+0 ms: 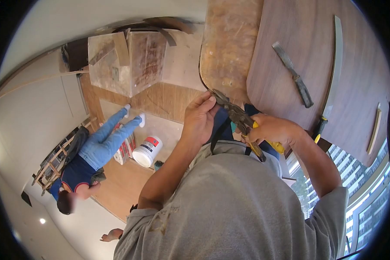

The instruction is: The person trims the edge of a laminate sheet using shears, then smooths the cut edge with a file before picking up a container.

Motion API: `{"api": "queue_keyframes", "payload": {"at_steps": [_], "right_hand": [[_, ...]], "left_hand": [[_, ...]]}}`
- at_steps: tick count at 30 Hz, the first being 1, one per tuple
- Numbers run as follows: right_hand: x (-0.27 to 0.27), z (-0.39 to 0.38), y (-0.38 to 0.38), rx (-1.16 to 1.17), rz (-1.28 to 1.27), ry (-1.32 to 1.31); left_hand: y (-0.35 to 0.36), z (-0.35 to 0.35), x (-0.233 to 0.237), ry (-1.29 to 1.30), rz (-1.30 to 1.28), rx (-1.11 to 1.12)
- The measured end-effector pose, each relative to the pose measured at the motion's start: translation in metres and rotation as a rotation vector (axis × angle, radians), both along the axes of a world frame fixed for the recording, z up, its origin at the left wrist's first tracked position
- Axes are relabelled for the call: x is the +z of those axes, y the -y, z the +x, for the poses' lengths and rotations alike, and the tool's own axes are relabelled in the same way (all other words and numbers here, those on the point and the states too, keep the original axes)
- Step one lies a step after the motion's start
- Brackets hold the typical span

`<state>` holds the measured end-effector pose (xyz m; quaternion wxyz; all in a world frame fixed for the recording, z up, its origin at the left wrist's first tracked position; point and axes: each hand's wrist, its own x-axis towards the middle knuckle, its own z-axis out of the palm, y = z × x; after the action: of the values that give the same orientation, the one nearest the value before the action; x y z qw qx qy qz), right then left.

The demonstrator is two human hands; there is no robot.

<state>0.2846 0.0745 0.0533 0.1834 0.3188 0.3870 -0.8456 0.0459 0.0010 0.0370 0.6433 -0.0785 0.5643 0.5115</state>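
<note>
Right hand (271, 130) wrapped around the yellow-handled tin snips (238, 116), fingers closed over the grips. Left hand (200, 113) pinching thumb to forefinger beside the snips' tip, as far as can be seen on the end of a thin dark edging strip (199, 69) that follows the rounded rim of the worn plywood board (229, 47). Snips lie at the board's near corner; whether the jaws stand apart or together, cannot tell.

Main hazard: left fingertips right beside the jaws. A slip of the pinch, or a squeeze made while the fingers hide the tip, could nip skin. Strip looks thin and springy; if let go under tension it could flick back, or kink where the jaws bear on it. A twist of the snips could also chip the plywood rim.

Second hazard: handsaw (335, 69) on the wood-grain panel (286, 26), its black and yellow handle near the panel's edge, close to the right forearm. A backward swing of the elbow could knock it down. Chisel (294, 76) lies loose between saw and board; a nudged panel could set it sliding.

Co-worker (91, 151) across the room, beyond the white bucket (147, 151), well apart from the blades.
</note>
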Motion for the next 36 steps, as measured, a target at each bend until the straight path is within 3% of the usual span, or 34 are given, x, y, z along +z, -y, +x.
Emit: {"api": "queue_keyframes", "payload": {"at_steps": [6,8,14,24,26,29,36], "right_hand": [[0.004,-0.013,0.002,-0.104,-0.096,0.05],[0.0,-0.014,0.004,-0.105,-0.137,0.067],[0.019,-0.022,-0.005,-0.072,-0.03,0.127],[-0.002,-0.02,0.013,-0.14,-0.053,0.048],[-0.006,-0.021,0.015,-0.185,-0.168,0.035],[-0.002,-0.024,0.011,-0.095,-0.029,0.08],[-0.007,-0.026,0.02,-0.129,-0.001,0.064]], "left_hand": [[-0.005,-0.014,0.004,-0.083,-0.024,-0.131],[-0.006,-0.023,0.0,0.075,-0.057,-0.087],[-0.009,-0.028,-0.004,0.035,-0.082,-0.145],[-0.01,-0.029,-0.003,-0.018,-0.092,-0.173],[-0.011,-0.03,-0.002,-0.015,-0.08,-0.209],[-0.01,-0.031,-0.003,-0.011,-0.084,-0.191],[-0.011,-0.034,-0.005,0.01,-0.085,-0.196]]}}
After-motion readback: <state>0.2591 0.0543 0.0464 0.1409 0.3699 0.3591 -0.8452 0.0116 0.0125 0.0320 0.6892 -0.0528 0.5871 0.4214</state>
